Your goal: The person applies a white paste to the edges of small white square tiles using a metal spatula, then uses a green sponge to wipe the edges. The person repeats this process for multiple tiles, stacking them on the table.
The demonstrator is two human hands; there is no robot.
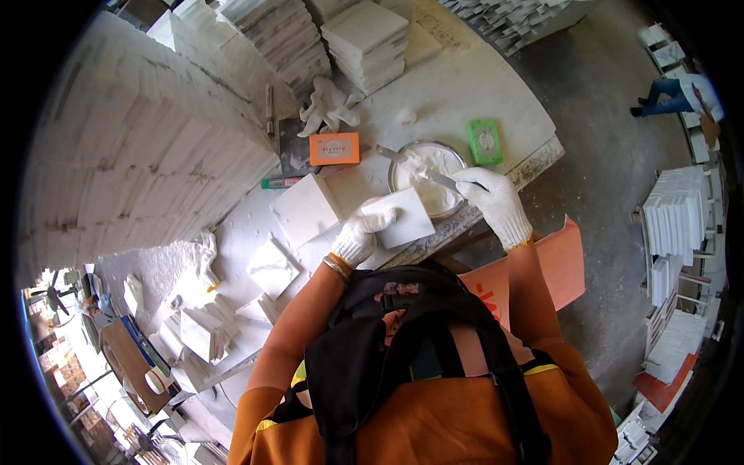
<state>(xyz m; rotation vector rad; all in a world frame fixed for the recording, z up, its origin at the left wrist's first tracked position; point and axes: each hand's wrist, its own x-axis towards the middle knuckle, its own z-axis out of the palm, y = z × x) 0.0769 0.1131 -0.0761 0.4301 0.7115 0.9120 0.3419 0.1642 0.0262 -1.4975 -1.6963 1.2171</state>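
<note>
A small white tile [404, 220] is in the left hand [361, 235] near the worktop's near edge, held by its left side — the thumb lies on top, the other fingers mostly hidden beneath. The right hand [494, 203] has its fingers closed round a flat metal spatula [442, 181], whose blade points left over a round bowl [391, 180] of white paste [422, 167]. The tile overlaps the bowl's near-left rim in view; whether they touch I cannot tell. A second flat blade [390, 153] leans across the far-left rim. Right of the bowl lies a green box [484, 142], and to its left an orange box [334, 148], with a crumpled white glove [329, 107] just beyond. Left of the tile sits a block of white tiles [304, 209] on the pale worktop [488, 85] — farther left, a tall stack of slabs [147, 163] rises
</note>
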